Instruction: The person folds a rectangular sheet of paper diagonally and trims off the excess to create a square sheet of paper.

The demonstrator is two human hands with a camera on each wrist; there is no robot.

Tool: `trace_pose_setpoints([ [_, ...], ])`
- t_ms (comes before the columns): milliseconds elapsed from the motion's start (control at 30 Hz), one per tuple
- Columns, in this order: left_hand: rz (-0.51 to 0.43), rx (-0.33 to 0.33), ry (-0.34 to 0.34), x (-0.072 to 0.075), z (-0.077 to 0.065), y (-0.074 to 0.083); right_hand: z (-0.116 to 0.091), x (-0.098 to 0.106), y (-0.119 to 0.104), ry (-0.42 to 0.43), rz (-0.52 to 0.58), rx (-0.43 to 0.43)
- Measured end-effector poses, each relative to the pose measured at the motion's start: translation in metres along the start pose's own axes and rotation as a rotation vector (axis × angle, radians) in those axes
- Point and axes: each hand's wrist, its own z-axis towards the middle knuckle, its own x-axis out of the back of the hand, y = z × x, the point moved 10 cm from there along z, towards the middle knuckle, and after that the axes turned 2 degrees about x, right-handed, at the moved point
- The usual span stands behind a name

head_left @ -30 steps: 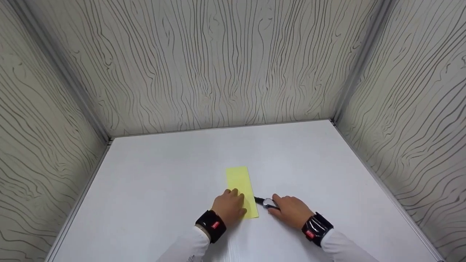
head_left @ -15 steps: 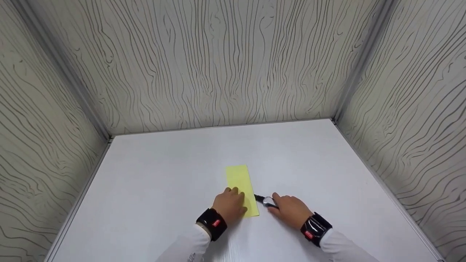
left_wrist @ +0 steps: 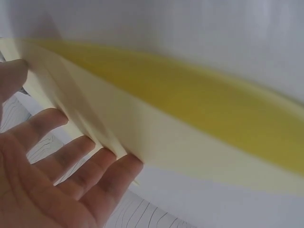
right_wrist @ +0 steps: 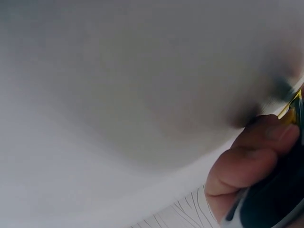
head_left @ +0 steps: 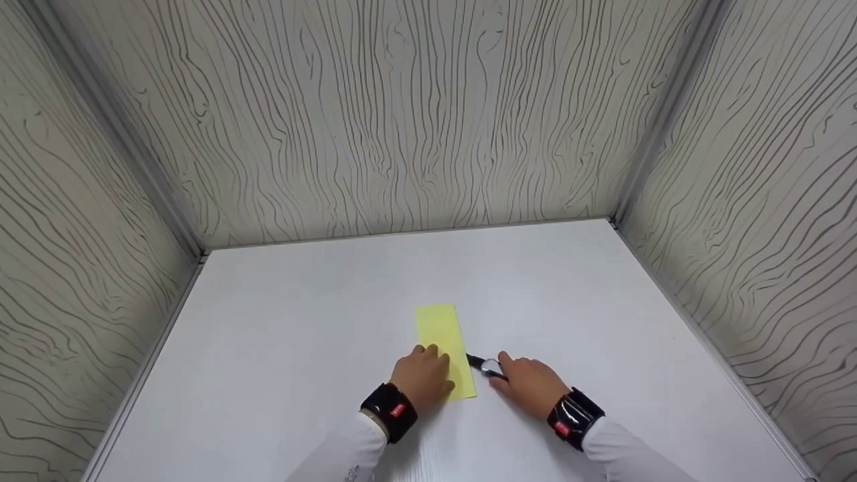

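A folded yellow sheet of paper (head_left: 438, 325) lies lengthwise on the white table in the head view. My left hand (head_left: 422, 380) rests on its near left part with fingers spread and fingertips pressing down. In the left wrist view, those fingers (left_wrist: 107, 166) touch the paper (left_wrist: 142, 114), whose fold gapes and shows a darker yellow inside. My right hand (head_left: 532, 386) grips a black-and-silver handheld tool (head_left: 491, 367), its slim dark front end right at the paper's right edge. The right wrist view shows the curled fingers (right_wrist: 242, 166) around the dark handle (right_wrist: 273, 190).
The white table (head_left: 301, 314) reaches back to a wood-grain patterned wall (head_left: 402, 134). Similar panels stand on the left and right, joined by grey metal corner posts (head_left: 643, 147). Both wrists wear black bands (head_left: 576, 418).
My right hand, with the tool, has moved slightly away from me and to the left along the paper's right edge. The left hand and the paper stay almost in place.
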Motion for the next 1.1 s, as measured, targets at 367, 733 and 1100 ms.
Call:
trace_pose_setpoints([
  [367, 0.020, -0.008, 0.044, -0.001, 0.001, -0.002, 0.008, 0.002, 0.000, -0.005, -0.026, -0.005],
  [733, 0.021, -0.013, 0.022, 0.000, 0.001, -0.001, 0.011, 0.000, 0.000, 0.000, -0.023, 0.001],
  [1100, 0.019, -0.048, 0.015, -0.002, 0.000, 0.001, 0.014, 0.001, 0.004, -0.005, -0.023, 0.023],
])
